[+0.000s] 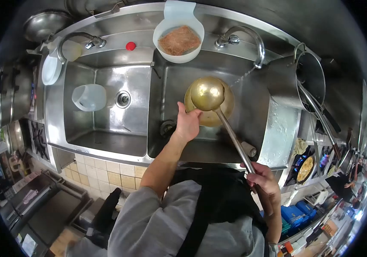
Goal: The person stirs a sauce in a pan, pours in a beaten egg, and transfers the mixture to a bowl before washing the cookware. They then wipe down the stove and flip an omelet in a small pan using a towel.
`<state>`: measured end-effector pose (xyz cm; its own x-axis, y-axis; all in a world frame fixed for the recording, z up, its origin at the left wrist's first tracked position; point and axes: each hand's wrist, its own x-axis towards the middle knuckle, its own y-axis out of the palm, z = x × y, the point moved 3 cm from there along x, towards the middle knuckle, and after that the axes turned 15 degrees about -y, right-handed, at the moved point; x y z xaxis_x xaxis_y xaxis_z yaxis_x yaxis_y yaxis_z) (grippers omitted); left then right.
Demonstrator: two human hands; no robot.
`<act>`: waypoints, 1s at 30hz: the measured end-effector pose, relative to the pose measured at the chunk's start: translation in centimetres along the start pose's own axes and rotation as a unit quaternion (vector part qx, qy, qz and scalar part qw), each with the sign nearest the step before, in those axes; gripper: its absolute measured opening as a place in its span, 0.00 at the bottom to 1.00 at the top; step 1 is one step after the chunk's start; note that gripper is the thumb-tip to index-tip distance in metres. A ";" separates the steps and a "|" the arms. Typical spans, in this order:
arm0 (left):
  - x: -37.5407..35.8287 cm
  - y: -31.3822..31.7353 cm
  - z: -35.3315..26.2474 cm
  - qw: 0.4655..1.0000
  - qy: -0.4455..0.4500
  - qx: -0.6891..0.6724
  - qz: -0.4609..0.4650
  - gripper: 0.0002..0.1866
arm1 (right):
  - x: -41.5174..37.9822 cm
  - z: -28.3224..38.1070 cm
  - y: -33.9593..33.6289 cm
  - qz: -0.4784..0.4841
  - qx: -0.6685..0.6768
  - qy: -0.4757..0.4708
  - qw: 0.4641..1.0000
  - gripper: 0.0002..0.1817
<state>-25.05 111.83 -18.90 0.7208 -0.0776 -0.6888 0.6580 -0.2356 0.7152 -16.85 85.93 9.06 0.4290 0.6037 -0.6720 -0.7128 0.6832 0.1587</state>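
Observation:
A long-handled ladle (208, 94) with a round, brass-coloured bowl is held over the right sink basin. My right hand (264, 179) is closed round the end of its handle near the front edge. Close to the lower left of the ladle's bowl is my left hand (187, 124), its thumb and fingers apart; whether the fingertips touch the metal cannot be made out. Beneath the ladle lies a round, brass-coloured dish (227, 112), partly hidden by it. Water runs from the right faucet (259, 47) into the basin.
A white container (199, 30) with a brown piece stands on the back ledge. The left basin holds a translucent jug (90, 97). A red cap (130, 46) sits behind. At right are a large pot (277, 79) with long tools and a pan (305, 169) over a blue flame.

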 end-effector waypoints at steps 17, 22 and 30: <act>-22.4 16.3 -9.1 0.874 0.259 0.215 0.351 0.71 | 3.2 -3.3 -1.2 -0.057 -0.045 0.063 0.995 0.16; -26.0 22.3 -6.4 0.762 0.415 0.144 0.475 0.62 | 7.2 -6.0 -2.0 -0.034 -0.132 0.043 0.990 0.07; -26.7 21.2 -8.7 0.776 0.295 0.392 0.397 0.33 | 9.0 -7.4 -3.6 -0.007 -0.148 0.004 0.989 0.21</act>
<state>-28.42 117.27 15.70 0.9575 -0.0972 0.2714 -0.2120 -0.8754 0.4344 -14.52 85.92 -2.90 0.4367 0.5907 -0.6785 -0.8381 0.5412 -0.0683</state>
